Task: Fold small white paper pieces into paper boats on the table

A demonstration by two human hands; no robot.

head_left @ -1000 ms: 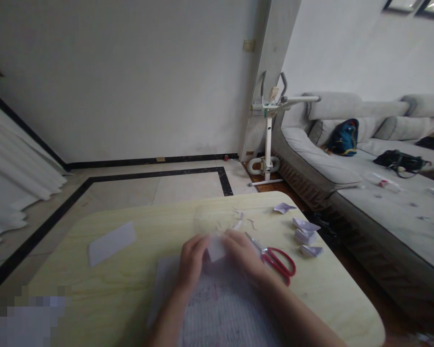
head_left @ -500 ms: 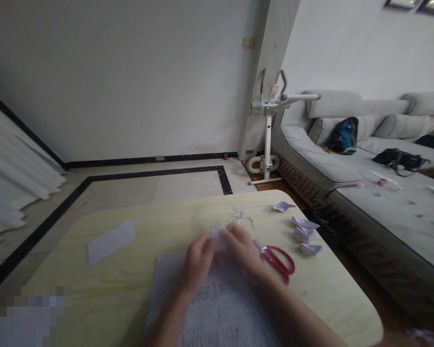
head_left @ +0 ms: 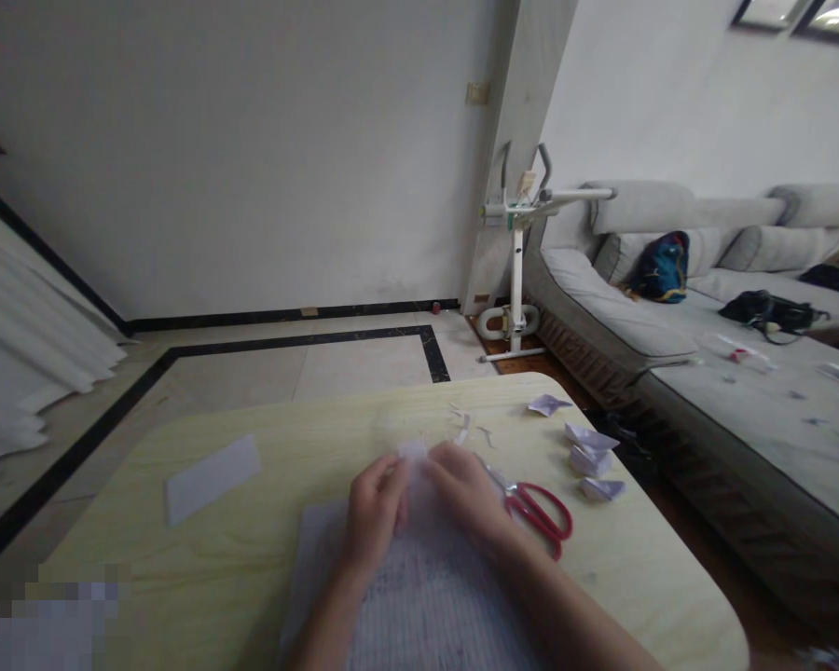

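My left hand [head_left: 376, 503] pinches the left edge of a small white piece of paper [head_left: 412, 451]. On its other side my right hand [head_left: 462, 486] has its fingers closed on the same paper. Both hands are above a lined sheet with writing [head_left: 426, 606] that lies on the table. Red-handled scissors [head_left: 542, 513] rest just right of my right hand, their blades partly hidden behind it. Thin paper scraps [head_left: 465, 427] are scattered beyond my fingers. Several folded paper shapes [head_left: 591, 449] sit at the table's right side.
The pale wooden table [head_left: 146, 559] has rounded corners. A blank paper strip [head_left: 213, 477] lies on its left. Beyond stand white exercise equipment [head_left: 517, 270] and a grey sofa [head_left: 671, 326] holding a blue backpack [head_left: 664, 267]. A white curtain [head_left: 28, 363] hangs at far left.
My hands have moved slightly apart and a little nearer to me, so more of the small paper shows between them. The camera view has tilted slightly upward.
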